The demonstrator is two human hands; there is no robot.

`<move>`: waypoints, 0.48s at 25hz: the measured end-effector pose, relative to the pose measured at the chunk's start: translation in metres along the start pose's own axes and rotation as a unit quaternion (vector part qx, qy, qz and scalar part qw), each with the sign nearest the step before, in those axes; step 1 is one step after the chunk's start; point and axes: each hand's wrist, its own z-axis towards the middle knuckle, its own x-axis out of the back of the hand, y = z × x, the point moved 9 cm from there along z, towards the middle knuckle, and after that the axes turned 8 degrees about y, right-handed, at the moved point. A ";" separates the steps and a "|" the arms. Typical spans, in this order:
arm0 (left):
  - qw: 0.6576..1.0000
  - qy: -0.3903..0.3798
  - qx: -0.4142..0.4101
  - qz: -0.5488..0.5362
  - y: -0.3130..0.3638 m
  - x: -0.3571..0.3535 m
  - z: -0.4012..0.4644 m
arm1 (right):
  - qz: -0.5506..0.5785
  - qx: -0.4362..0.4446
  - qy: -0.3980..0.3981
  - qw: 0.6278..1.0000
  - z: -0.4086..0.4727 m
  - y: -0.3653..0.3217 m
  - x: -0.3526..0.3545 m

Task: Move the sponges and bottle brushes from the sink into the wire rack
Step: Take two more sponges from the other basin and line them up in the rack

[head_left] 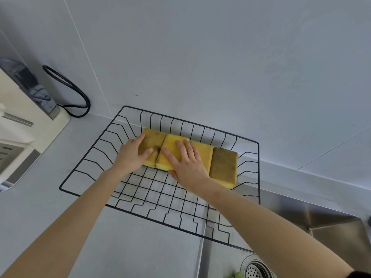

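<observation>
A black wire rack [259, 173] sits on the grey counter beside the sink [331, 227]. Several yellow sponges lie side by side along its far side. My left hand [130, 155] grips the leftmost sponge [153, 138], which is stained brown, fingers on top and thumb on its near face. My right hand [186, 165] holds the second sponge [170, 143], fingers spread on top and thumb at its front edge. A third yellow sponge [202, 151] and a brown-topped fourth sponge [223, 165] lie to the right. No bottle brush is in view.
A cream appliance [24, 117] with a looped black cable [76, 97] stands at the left by the wall. The steel sink's drain [256, 269] shows at the bottom, with something green [237, 275] beside it. The rack's right end overhangs the sink edge.
</observation>
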 end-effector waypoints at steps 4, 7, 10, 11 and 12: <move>0.998 0.031 0.007 0.052 0.006 -0.001 0.001 | -0.001 -0.002 0.005 1.000 0.000 0.000 0.002; 0.997 0.038 0.015 0.070 0.008 -0.002 -0.001 | 0.004 -0.006 -0.013 1.000 0.000 0.000 0.001; 0.997 0.025 0.026 0.069 0.008 -0.001 -0.003 | 0.028 0.002 -0.028 0.999 -0.003 0.002 0.005; 0.997 0.018 0.029 0.072 0.008 0.001 -0.003 | 0.043 0.004 -0.023 0.999 -0.005 0.003 0.010; 0.996 0.012 0.031 0.079 0.010 0.002 -0.003 | 0.055 0.003 -0.015 0.998 -0.008 0.006 0.015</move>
